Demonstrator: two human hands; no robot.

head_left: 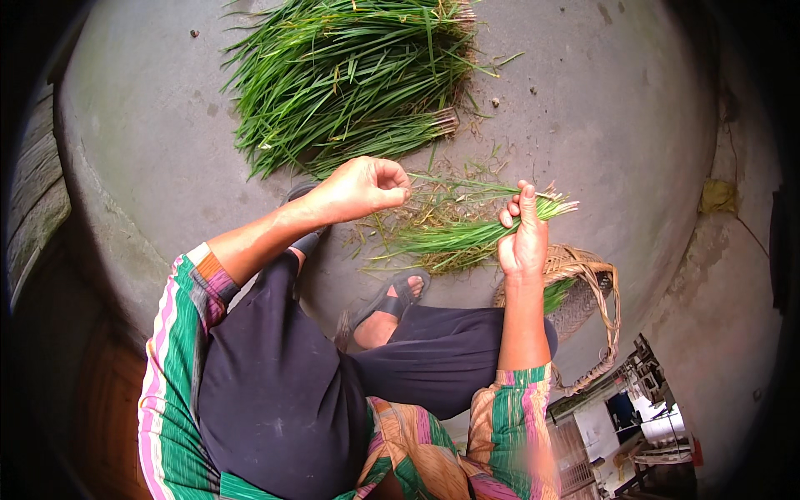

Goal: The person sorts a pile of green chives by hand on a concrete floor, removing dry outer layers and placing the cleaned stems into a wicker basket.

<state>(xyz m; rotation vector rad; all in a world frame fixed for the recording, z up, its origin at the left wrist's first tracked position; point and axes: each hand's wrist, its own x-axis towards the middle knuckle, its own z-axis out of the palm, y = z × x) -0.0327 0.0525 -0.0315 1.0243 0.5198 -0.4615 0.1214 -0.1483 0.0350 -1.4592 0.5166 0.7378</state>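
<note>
My right hand (525, 237) is closed around a bunch of garlic chives (454, 237) near their pale stem ends, which stick out past the fingers on the right. The green leaves trail leftward, low over the floor. My left hand (367, 192) is pinched at the thin leaf tips of a few chives that stretch across to the right hand. Beyond both hands lies a large heap of chives (350, 75), its cut ends facing right. A smaller bundle (392, 133) rests along its near side.
A woven basket (604, 308) with a looped handle and some greens inside stands beside my right knee. Leaf scraps (375, 225) litter the concrete floor (625, 125) below my hands. My sandalled foot (392, 308) is close to the bunch. Household clutter (633, 417) shows at lower right.
</note>
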